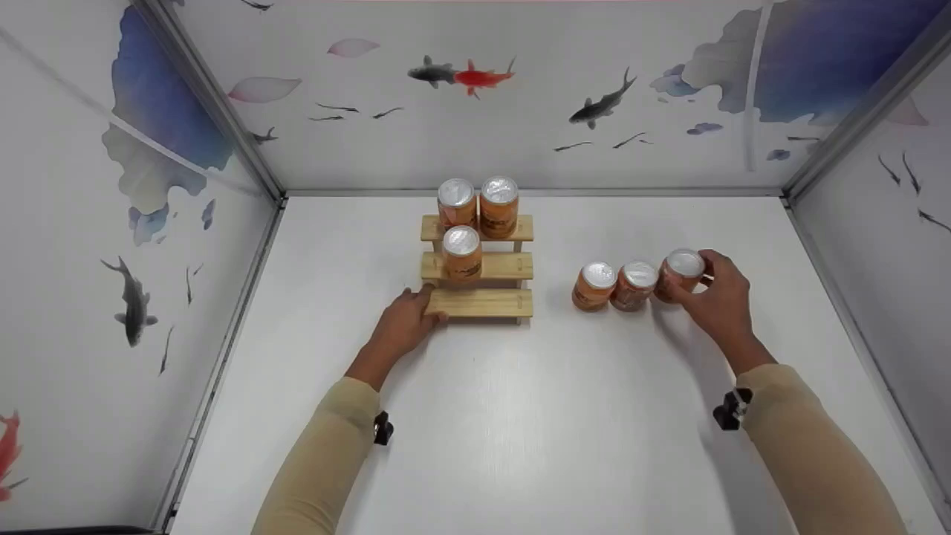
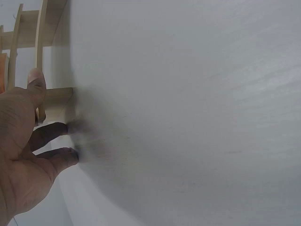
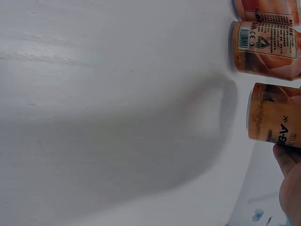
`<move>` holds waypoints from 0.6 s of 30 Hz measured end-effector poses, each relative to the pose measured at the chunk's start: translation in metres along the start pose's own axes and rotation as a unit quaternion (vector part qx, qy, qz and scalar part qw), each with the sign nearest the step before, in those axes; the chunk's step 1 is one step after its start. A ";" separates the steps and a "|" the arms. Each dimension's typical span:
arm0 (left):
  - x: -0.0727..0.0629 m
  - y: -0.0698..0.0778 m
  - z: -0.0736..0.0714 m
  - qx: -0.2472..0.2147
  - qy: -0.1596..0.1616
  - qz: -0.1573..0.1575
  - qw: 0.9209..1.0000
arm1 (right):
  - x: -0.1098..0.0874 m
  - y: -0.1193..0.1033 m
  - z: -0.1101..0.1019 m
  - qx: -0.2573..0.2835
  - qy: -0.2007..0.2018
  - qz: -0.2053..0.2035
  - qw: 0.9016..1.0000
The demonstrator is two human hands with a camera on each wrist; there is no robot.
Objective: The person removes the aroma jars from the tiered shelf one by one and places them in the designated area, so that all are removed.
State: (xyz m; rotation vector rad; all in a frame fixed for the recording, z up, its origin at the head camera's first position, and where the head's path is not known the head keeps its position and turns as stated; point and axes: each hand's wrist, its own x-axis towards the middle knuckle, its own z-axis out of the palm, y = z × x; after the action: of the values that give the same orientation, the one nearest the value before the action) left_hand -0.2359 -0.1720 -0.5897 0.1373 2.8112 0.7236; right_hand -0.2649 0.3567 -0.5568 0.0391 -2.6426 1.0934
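My left hand (image 1: 405, 321) grips the left end of the lowest step of a three-step wooden rack (image 1: 487, 303); its thumb lies on top of the plank in the left wrist view. Two orange cans with silver lids, a left can (image 1: 456, 206) and a right can (image 1: 499, 212), stand on the top step. One more can (image 1: 463, 260) is on the middle step's left side. At the right, my right hand (image 1: 719, 297) holds an orange can (image 3: 273, 117) between thumb and fingers. Its base appears apart from its shadow on the table in the right wrist view.
Two upright cans, one on the left (image 1: 593, 291) and one on the right (image 1: 632, 291), stand side by side on the white table (image 1: 483, 431), left of the held can. Walls printed with fish (image 1: 475, 77) enclose the table at the back and sides.
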 end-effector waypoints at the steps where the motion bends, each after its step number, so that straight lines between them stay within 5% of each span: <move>1: 0.000 0.000 0.000 0.001 0.001 0.002 1.000 | -0.001 0.001 0.001 0.002 -0.001 0.002 1.000; 18: 0.002 -0.003 0.002 0.002 0.000 -0.005 1.000 | -0.005 0.009 0.011 0.023 -0.023 0.029 0.999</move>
State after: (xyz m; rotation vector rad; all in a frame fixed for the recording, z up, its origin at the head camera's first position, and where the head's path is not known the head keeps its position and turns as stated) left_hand -0.2371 -0.1731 -0.5934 0.1250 2.8116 0.7157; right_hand -0.2638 0.3550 -0.5722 -0.0043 -2.6749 1.1847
